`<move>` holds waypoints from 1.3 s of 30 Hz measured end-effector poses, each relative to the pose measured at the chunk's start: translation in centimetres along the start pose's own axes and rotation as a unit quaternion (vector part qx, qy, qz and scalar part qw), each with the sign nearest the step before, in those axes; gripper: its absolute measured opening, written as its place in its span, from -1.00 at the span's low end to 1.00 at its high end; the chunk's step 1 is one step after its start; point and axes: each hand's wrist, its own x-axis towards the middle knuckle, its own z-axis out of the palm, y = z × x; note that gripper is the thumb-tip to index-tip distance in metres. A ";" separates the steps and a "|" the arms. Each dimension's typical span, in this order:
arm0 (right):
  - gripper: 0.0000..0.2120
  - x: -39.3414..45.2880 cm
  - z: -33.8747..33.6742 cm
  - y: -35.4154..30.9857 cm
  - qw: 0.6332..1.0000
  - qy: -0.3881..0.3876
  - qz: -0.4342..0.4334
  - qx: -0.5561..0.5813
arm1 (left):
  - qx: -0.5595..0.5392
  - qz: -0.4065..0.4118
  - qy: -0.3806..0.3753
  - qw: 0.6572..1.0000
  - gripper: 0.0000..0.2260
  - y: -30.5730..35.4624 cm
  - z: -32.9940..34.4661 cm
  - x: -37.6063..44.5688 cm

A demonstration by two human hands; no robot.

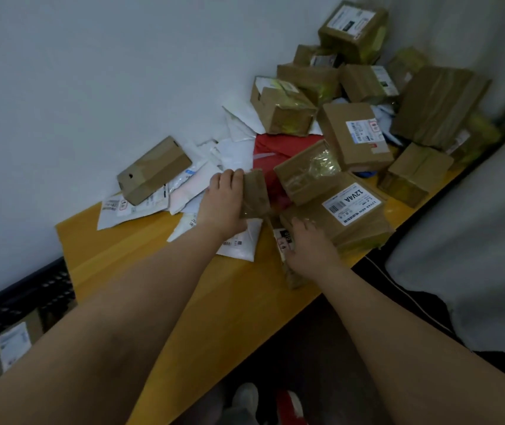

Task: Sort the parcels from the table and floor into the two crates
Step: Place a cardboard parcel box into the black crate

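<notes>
My left hand grips the left side of a small taped cardboard box near the middle of the yellow table. My right hand lies on a narrow cardboard parcel with a white and black label, its fingers curled against the larger box marked 12V4A. Another taped box leans on top of that one. A black crate stands low at the left with a labelled box inside it.
Many cardboard boxes are heaped along the wall to the far right. White mailer bags and a red bag lie under and between them. A lone box rests on the mailers at left. Shoes show below the table edge.
</notes>
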 end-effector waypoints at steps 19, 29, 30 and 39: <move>-0.58 -0.7 -1.1 -17.1 0.731 -0.107 0.016 0.674 | -0.171 0.003 0.212 0.962 -0.27 -9.5 -9.5 -15.1; -0.59 -2.9 0.0 -24.3 0.597 -0.118 -0.037 0.793 | -0.651 -0.197 0.037 0.732 -0.74 -15.8 -12.9 -16.3; -0.60 -3.1 0.1 -24.9 0.606 -0.112 -0.036 0.787 | -0.672 -0.200 0.004 0.713 -0.71 -16.2 -13.4 -16.4; -0.55 -3.8 0.1 -28.8 0.749 0.071 -0.033 0.658 | -0.688 -0.088 0.069 0.717 -0.43 -19.5 -14.3 -17.2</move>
